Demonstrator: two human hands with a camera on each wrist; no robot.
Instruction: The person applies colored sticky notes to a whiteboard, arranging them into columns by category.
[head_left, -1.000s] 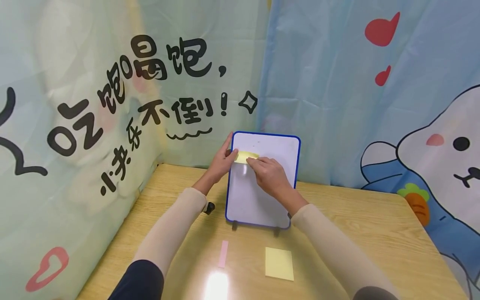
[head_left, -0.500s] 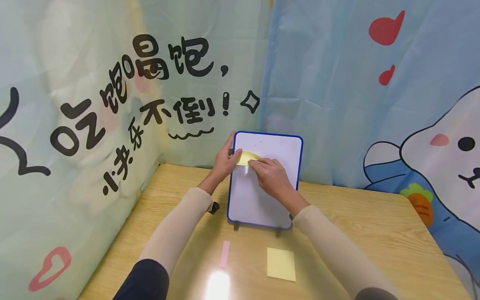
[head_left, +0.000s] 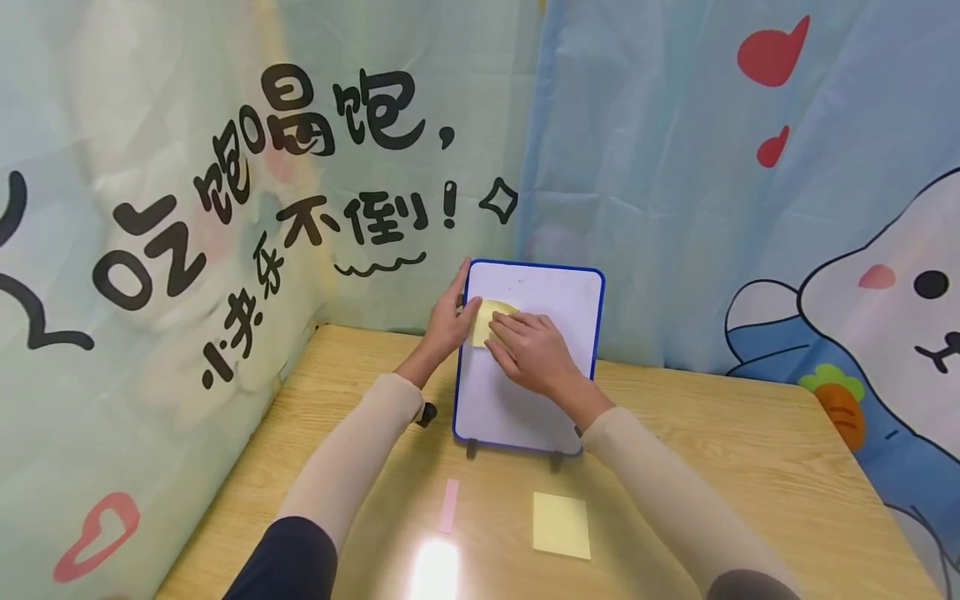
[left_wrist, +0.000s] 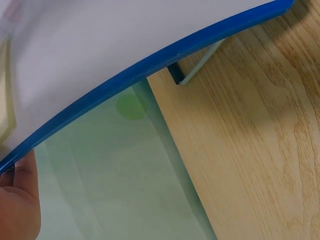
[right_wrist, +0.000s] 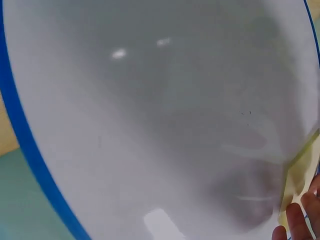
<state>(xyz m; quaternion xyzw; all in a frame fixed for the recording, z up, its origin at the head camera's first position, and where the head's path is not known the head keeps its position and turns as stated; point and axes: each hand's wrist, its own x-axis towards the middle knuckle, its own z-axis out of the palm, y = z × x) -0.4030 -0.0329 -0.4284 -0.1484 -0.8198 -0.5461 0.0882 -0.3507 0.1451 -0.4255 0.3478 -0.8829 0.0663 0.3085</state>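
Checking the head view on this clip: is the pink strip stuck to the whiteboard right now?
No, the pink strip lies on the wooden table, in front of the whiteboard.

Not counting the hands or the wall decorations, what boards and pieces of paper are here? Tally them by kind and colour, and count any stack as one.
Blue-framed whiteboard: 1
Yellow papers: 2 (upper yellow paper against the whiteboard, lower yellow paper on the table)
Pink paper strip: 1
Total: 4
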